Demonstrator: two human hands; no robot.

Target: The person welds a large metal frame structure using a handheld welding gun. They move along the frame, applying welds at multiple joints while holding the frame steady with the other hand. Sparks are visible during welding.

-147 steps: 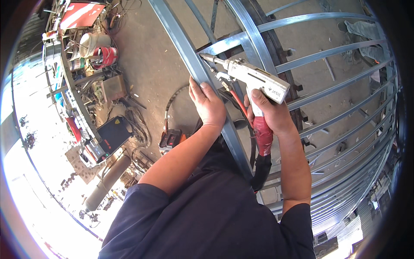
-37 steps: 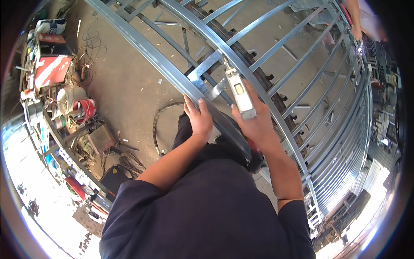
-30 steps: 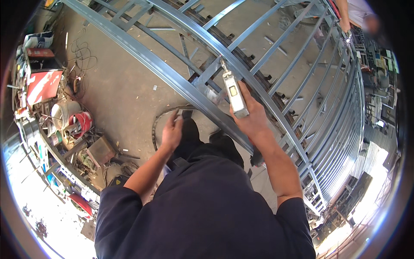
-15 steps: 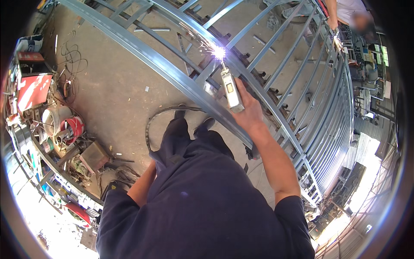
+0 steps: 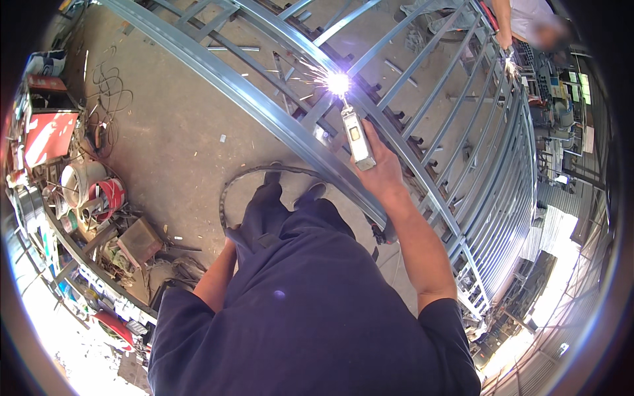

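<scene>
My right hand [image 5: 386, 173] is wrapped round a boxy silver handheld welding torch [image 5: 358, 142]. Its narrow tip touches or nearly touches a galvanized steel rail [image 5: 413, 165], where a bright violet-white glow [image 5: 338, 83] throws sparks to the left. A wider steel beam [image 5: 257, 109] runs parallel, nearer to me, joined by short cross pieces. My left arm [image 5: 218, 274] hangs by my hip; the hand [image 5: 230, 232] is mostly hidden by my dark clothing, so its fingers do not show. Close to it, a dark hose [image 5: 224, 191] curves over the floor past my shoes.
Rows of thin steel bars [image 5: 456, 125] fill the frame to the right. At the upper right, another person's hand [image 5: 504, 38] works amid smaller sparks. Leftward stand a red machine [image 5: 49, 135], a white bucket [image 5: 78, 183], a red bucket [image 5: 109, 197] and a box [image 5: 140, 239].
The glow at the torch tip is larger and brighter, with sparks spreading wider. The torch and my right hand have barely shifted in the picture.
</scene>
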